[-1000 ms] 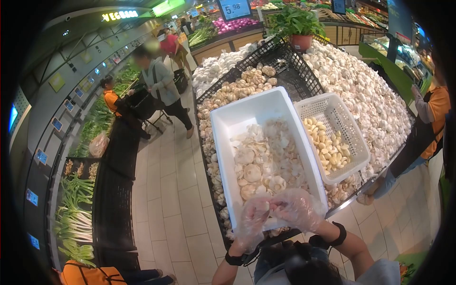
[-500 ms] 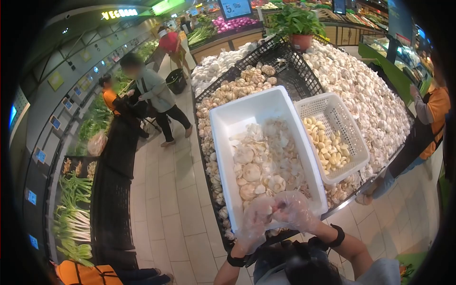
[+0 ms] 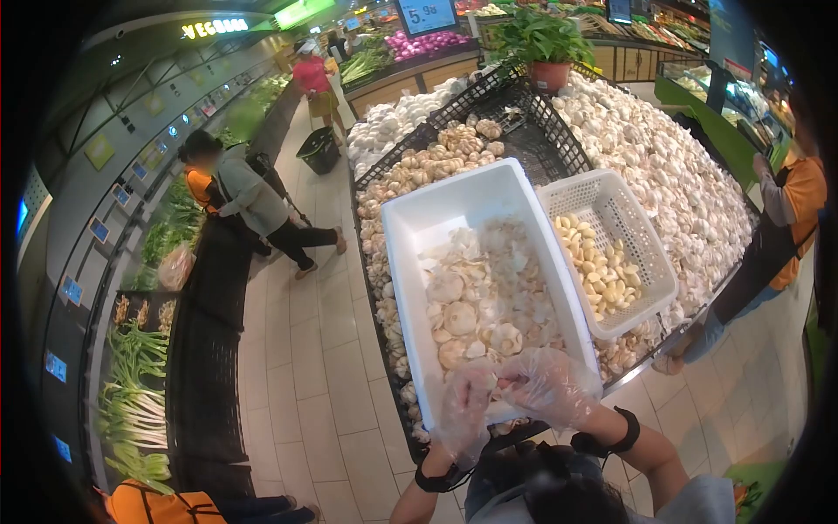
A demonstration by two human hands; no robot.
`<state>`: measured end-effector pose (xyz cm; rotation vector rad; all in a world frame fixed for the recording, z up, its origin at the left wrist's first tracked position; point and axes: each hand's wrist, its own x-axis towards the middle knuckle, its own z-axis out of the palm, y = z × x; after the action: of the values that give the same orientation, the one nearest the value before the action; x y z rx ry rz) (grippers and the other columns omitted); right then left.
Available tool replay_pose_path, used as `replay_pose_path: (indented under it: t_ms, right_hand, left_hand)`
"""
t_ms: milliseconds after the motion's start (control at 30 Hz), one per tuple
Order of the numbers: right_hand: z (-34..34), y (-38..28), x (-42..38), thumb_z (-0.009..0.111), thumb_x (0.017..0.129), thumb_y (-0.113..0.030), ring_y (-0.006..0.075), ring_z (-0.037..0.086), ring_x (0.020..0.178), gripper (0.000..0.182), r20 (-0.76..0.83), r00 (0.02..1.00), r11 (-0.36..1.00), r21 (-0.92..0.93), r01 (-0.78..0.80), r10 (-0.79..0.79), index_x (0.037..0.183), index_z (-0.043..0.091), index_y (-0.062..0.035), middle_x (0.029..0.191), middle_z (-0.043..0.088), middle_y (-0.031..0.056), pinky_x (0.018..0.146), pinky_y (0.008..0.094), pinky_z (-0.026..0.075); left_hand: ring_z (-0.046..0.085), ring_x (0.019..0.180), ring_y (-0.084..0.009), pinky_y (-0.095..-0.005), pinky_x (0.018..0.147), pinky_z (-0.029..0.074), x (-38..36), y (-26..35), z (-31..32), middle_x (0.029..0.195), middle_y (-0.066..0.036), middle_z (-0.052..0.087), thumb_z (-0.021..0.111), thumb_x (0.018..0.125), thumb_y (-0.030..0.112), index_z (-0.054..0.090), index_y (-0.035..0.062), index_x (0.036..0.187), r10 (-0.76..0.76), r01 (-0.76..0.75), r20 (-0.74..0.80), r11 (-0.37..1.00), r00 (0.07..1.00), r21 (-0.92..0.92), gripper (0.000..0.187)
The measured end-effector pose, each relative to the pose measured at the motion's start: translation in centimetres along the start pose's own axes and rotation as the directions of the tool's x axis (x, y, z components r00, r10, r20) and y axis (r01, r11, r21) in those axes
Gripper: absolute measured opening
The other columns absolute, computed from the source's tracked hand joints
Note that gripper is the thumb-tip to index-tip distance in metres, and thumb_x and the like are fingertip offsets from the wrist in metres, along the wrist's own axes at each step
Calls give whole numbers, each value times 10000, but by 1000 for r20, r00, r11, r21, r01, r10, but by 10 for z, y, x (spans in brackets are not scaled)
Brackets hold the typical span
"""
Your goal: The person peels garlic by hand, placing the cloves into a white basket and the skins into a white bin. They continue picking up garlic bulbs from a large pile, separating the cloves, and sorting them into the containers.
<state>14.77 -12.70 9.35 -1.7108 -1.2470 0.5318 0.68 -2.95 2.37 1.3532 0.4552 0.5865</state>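
Both hands wear clear plastic gloves and meet over the near end of a white foam box (image 3: 403, 288). My left hand (image 3: 467, 403) has its fingers closed in a pinch. Beside it, the fingers of my right hand (image 3: 548, 384) are bent and pressed together too. Something small and reddish shows between the fingertips, too small to name. Inside the box lie garlic bulbs (image 3: 457, 318) and loose papery skins (image 3: 519, 271). To the right of the box, a white perforated basket (image 3: 648, 236) holds peeled garlic cloves (image 3: 611, 281).
Heaped garlic (image 3: 646, 166) surrounds the box and basket, with a black crate (image 3: 559, 131) and potted plant (image 3: 550, 74) behind. People stand in the left aisle (image 3: 262, 201), at the right edge (image 3: 786, 210) and at bottom left (image 3: 166, 505). Vegetable shelves (image 3: 135, 393) line the left.
My hands stay together with slight finger movement. In the left aisle, one person has leaned toward the shelf, and the person in red has turned and stands more upright.
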Motion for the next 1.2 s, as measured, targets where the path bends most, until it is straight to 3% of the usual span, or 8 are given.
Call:
replay_pose_path:
  t_ms: [133, 333, 667, 767, 833, 1033, 1167, 1200]
  right_hand:
    - [-6, 3, 2, 651, 732, -87, 237, 613, 597, 106, 96, 995, 992, -124, 37, -25, 809, 676, -18, 683, 627, 104, 576, 330, 488]
    - [-1, 22, 2, 681, 720, -114, 249, 606, 642, 100, 37, 980, 978, -58, 198, -196, 785, 670, -39, 715, 631, 92, 594, 335, 480]
    - [11, 19, 0, 706, 673, -90, 237, 562, 607, 130, 53, 998, 993, -107, 48, -43, 740, 605, -40, 676, 577, 89, 567, 328, 457]
    - [16, 17, -1, 696, 667, -93, 224, 544, 591, 143, -47, 997, 998, -29, 58, -59, 720, 578, -31, 647, 549, 90, 558, 324, 447]
    - [15, 7, -2, 652, 708, -139, 267, 572, 649, 147, -18, 995, 986, 135, -98, 102, 762, 588, -18, 694, 556, 131, 615, 364, 458]
    - [14, 8, 5, 664, 699, -130, 252, 564, 644, 156, 7, 997, 993, 95, -74, 74, 715, 542, -34, 685, 533, 123, 598, 367, 441]
    - [11, 7, 2, 662, 697, -121, 273, 561, 652, 160, 31, 996, 992, 90, -84, 82, 705, 524, -40, 681, 533, 125, 599, 382, 431]
    - [10, 10, 1, 669, 697, -100, 220, 554, 638, 138, 35, 998, 997, 50, -53, 51, 736, 548, -48, 685, 532, 89, 586, 349, 434]
  left_hand:
    - [561, 825, -168, -296, 733, 468, 1, -23, -7, 994, -86, 602, 491, 977, 112, 538, 39, 1073, 101, -95, -22, 975, 995, 201, 129]
    - [599, 917, -248, -321, 783, 477, 1, -32, -13, 1006, -121, 596, 564, 835, -63, 547, 42, 1105, 178, -173, 8, 945, 984, 276, 290]
    - [599, 918, -258, -329, 797, 477, 4, -44, -15, 999, -112, 596, 579, 803, -102, 551, 53, 1049, 225, -228, 38, 962, 974, 151, 292]
    - [594, 918, -224, -313, 808, 473, 0, -26, -9, 1024, -93, 591, 578, 862, -49, 528, 63, 1058, 243, -251, 70, 956, 967, 152, 231]
    - [570, 890, -166, -285, 808, 465, -8, 8, 6, 1033, -64, 573, 554, 947, 91, 495, 80, 1093, -66, 58, -18, 961, 998, -269, 158]
    - [499, 796, -107, -249, 758, 451, -1, 17, 3, 918, -26, 523, 457, 1009, 270, 465, 99, 1083, -121, 85, -46, 877, 992, -473, 187]
    - [457, 745, -102, -241, 712, 435, 2, 31, 6, 845, -19, 483, 426, 1018, 295, 464, 103, 1058, -150, 125, -44, 924, 988, -361, 200]
    - [429, 721, -98, -237, 688, 420, 4, 31, 5, 816, -14, 455, 413, 1021, 301, 466, 101, 1051, -189, 157, -47, 910, 981, -385, 210]
